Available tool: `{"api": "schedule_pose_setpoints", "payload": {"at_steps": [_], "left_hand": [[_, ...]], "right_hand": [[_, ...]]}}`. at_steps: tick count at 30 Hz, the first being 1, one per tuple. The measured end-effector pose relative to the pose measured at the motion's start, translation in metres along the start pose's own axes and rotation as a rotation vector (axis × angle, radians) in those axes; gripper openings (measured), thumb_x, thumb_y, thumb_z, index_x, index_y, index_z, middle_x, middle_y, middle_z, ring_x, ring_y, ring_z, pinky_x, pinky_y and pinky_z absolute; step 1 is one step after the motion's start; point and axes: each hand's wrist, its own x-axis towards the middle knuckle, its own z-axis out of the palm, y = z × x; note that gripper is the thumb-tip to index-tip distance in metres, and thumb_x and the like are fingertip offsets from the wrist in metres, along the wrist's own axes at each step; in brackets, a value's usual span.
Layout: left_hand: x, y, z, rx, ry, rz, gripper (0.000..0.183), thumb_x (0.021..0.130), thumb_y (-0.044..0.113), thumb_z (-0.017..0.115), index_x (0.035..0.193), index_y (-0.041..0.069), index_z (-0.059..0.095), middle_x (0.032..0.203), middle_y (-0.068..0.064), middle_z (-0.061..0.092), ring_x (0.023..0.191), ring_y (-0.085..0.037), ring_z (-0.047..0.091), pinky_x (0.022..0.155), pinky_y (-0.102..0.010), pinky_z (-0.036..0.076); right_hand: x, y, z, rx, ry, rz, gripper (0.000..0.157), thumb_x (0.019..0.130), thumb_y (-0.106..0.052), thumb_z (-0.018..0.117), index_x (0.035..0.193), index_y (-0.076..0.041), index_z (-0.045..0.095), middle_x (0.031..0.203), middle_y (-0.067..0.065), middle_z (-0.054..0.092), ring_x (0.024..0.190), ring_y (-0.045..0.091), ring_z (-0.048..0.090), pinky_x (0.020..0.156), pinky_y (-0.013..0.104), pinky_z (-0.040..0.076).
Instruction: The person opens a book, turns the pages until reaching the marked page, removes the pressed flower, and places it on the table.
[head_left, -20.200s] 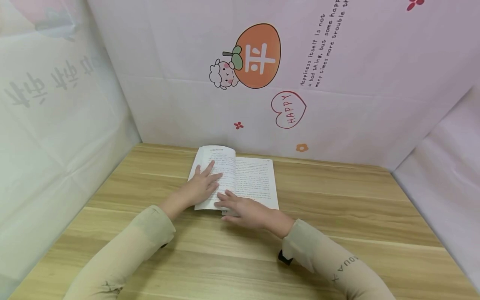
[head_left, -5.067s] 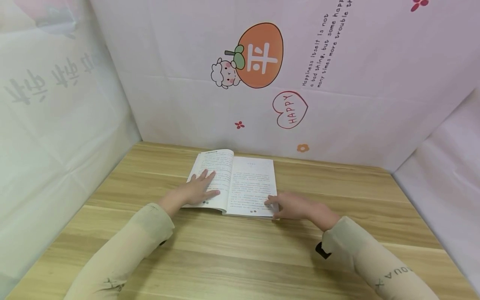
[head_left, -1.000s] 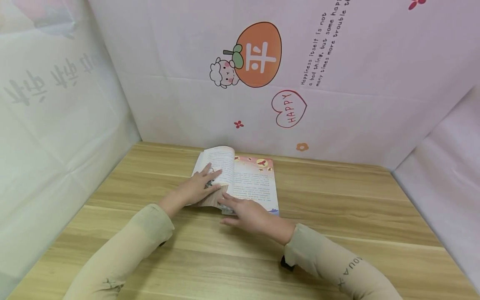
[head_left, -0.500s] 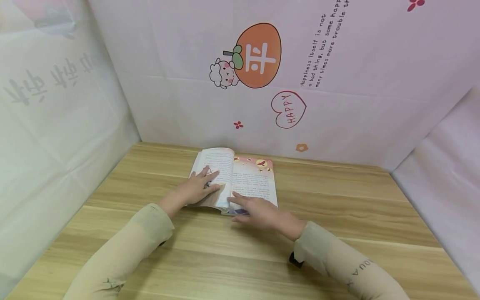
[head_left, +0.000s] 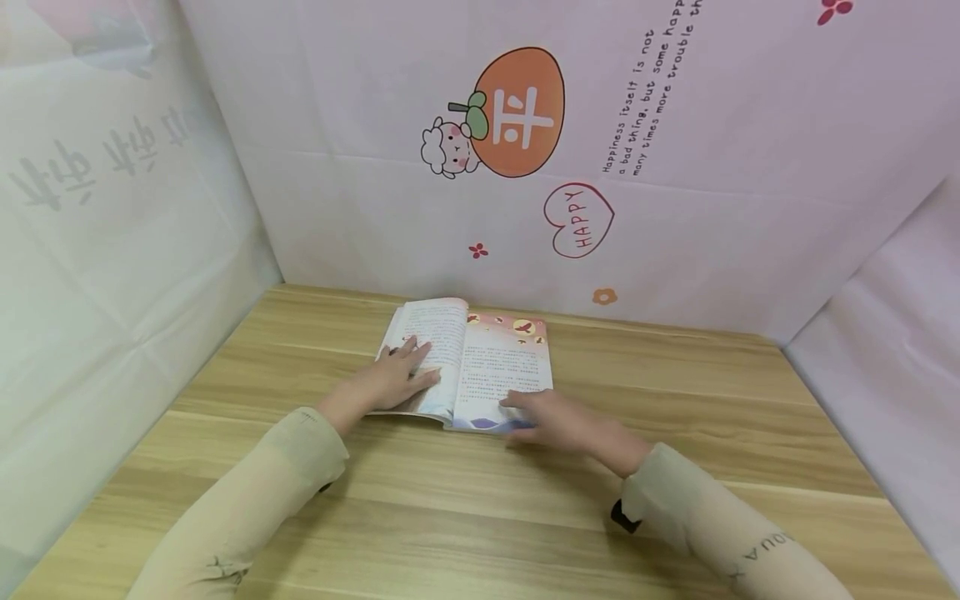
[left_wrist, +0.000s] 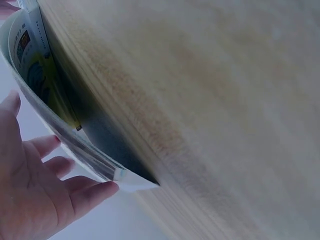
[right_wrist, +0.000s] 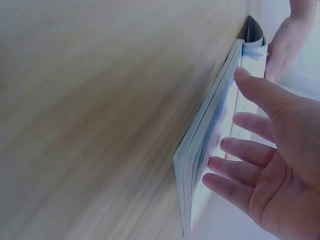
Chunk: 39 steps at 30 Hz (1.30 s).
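An open book [head_left: 495,358] lies on the wooden table, its left pages bowed up and its right page printed with a pink top border and blue bottom edge. My left hand [head_left: 388,381] rests on the left page with fingers spread. In the left wrist view, that hand's fingertips [left_wrist: 107,189] press along the curved pages, and a dark hollow shows beneath them. Over the lower right corner of the right page is my right hand [head_left: 558,421], fingers extended. The right wrist view shows its loosely spread fingers [right_wrist: 240,172] at the page surface, beside the thick block of pages.
The wood-grain table [head_left: 450,517] reaches back to a pale printed cloth wall [head_left: 360,217] right behind the book. More cloth [head_left: 135,275] hangs at the left and right sides. A black band [head_left: 625,517] shows at the right sleeve's cuff.
My right hand has slid right from the book's middle fold to the lower right of the right page. My left hand stays on the left page, which now lies a little flatter.
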Motion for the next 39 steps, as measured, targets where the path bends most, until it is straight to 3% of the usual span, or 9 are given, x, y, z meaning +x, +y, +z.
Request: {"api": "schedule_pose_setpoints", "payload": {"at_steps": [4,8,25,27,30,34,39], "left_hand": [[0.001,0.000,0.001,-0.005,-0.038,-0.003,0.081,0.107,0.058,0.037,0.164,0.005,0.015,0.169,-0.020,0.007,0.151,-0.051,0.009,0.119,-0.066,0.013],[0.001,0.001,0.002,-0.004,-0.038,-0.003,0.083,0.107,0.058,0.039,0.164,0.003,0.014,0.169,-0.020,0.008,0.150,-0.053,0.008,0.118,-0.067,0.014],[0.001,0.000,0.002,0.009,-0.046,0.013,0.083,0.108,0.055,0.040,0.163,-0.001,0.013,0.168,-0.024,0.008,0.152,-0.050,0.008,0.121,-0.063,0.010],[0.001,0.000,0.002,0.011,-0.047,0.014,0.083,0.108,0.055,0.040,0.163,-0.001,0.013,0.168,-0.024,0.008,0.152,-0.050,0.008,0.121,-0.063,0.009],[0.001,0.000,0.002,0.012,-0.048,0.018,0.083,0.108,0.054,0.040,0.163,-0.001,0.013,0.168,-0.025,0.008,0.152,-0.048,0.008,0.121,-0.062,0.008],[0.001,0.000,0.003,0.006,-0.051,0.017,0.082,0.108,0.054,0.040,0.163,-0.001,0.012,0.168,-0.025,0.008,0.153,-0.047,0.008,0.122,-0.061,0.007],[0.001,0.000,0.002,-0.001,-0.053,0.011,0.083,0.108,0.054,0.041,0.163,-0.001,0.012,0.168,-0.024,0.008,0.152,-0.048,0.008,0.122,-0.061,0.008]], "right_hand": [[-0.006,0.010,-0.003,-0.009,-0.020,0.037,0.057,0.091,-0.031,0.081,0.137,-0.003,0.064,0.138,0.019,0.061,0.114,0.027,0.063,0.093,0.041,0.052],[-0.011,0.017,-0.006,-0.018,-0.039,0.067,0.058,0.089,-0.031,0.083,0.137,-0.003,0.064,0.146,0.025,0.054,0.131,0.038,0.056,0.105,0.047,0.048],[-0.015,0.022,-0.014,-0.039,-0.064,0.072,0.055,0.087,-0.024,0.085,0.135,-0.003,0.066,0.144,0.026,0.054,0.127,0.038,0.059,0.102,0.049,0.050],[-0.015,0.022,-0.014,-0.032,-0.069,0.078,0.053,0.087,-0.021,0.084,0.134,-0.003,0.067,0.145,0.025,0.054,0.121,0.033,0.062,0.098,0.045,0.052],[-0.014,0.022,-0.015,-0.018,-0.078,0.090,0.052,0.088,-0.019,0.084,0.135,-0.005,0.067,0.146,0.024,0.054,0.099,0.021,0.062,0.085,0.037,0.051],[-0.015,0.022,-0.017,0.005,-0.079,0.078,0.052,0.087,-0.018,0.084,0.134,-0.004,0.067,0.146,0.024,0.054,0.071,0.012,0.046,0.069,0.030,0.042],[-0.015,0.025,-0.021,0.030,-0.094,0.034,0.051,0.088,-0.018,0.083,0.134,-0.001,0.067,0.147,0.026,0.051,0.058,0.007,0.030,0.059,0.025,0.036]]}}
